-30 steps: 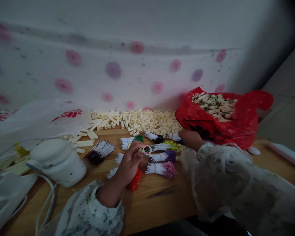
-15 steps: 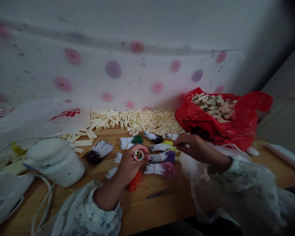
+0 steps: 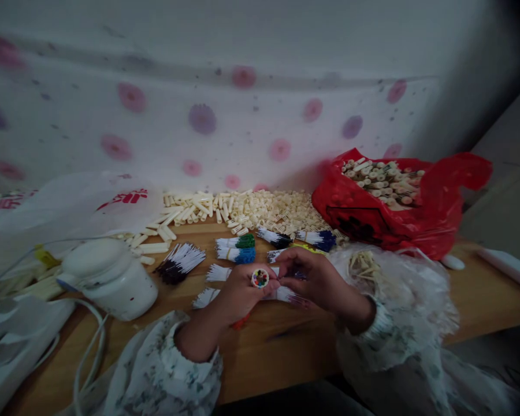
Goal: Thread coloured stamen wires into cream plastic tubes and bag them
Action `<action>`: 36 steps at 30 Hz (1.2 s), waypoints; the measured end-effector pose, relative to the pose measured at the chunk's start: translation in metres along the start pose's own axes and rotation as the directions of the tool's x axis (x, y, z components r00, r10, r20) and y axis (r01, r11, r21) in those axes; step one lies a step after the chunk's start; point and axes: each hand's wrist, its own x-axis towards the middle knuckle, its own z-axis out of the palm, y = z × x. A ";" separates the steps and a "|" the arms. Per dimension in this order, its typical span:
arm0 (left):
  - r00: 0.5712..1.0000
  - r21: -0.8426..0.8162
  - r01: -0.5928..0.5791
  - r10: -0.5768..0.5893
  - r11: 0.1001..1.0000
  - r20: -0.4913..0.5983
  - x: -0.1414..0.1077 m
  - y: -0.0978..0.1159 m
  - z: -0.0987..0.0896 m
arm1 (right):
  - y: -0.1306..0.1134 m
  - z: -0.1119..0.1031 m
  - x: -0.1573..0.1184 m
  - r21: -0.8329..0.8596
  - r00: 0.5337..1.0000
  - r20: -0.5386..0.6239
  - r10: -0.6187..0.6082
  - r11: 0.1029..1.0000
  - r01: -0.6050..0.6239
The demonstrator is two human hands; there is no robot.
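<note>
tube (image 3: 253,281), pale and round, sits in the left hand (image 3: 238,292), whose grip is closed around it, the open end facing the viewer and coloured tips (image 3: 260,278) packed inside. just right of the tube, the right hand (image 3: 318,280) brings its thumb and fingertips almost together, a narrow grip; whether it holds anything, i cannot tell. behind the tube, on the worktop (image 3: 281,370), lie a green-tipped bundle (image 3: 236,241) and a blue-tipped bundle (image 3: 238,254); farther behind it spreads a heap of pale tubes (image 3: 264,209). well right of the tube is a red bag (image 3: 442,214).
</note>
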 end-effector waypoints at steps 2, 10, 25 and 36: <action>1.000 -0.017 -0.005 0.005 1.000 0.003 0.000 -0.002 0.000 | 0.002 -0.001 -0.004 0.090 0.994 -0.102 0.037 0.996 -0.028; 0.999 -0.040 -0.002 0.003 0.999 0.033 -0.002 -0.005 0.002 | 0.007 0.011 -0.014 0.273 0.940 -0.298 0.169 0.958 -0.085; 0.997 -0.027 -0.071 0.071 0.997 -0.003 -0.004 0.001 0.001 | -0.001 0.022 -0.019 -0.037 0.923 -0.384 -0.002 0.999 -0.014; 0.989 0.141 -0.114 0.126 0.983 -0.073 0.000 -0.001 0.000 | -0.010 0.018 -0.019 -0.071 0.898 -0.432 0.081 0.990 -0.123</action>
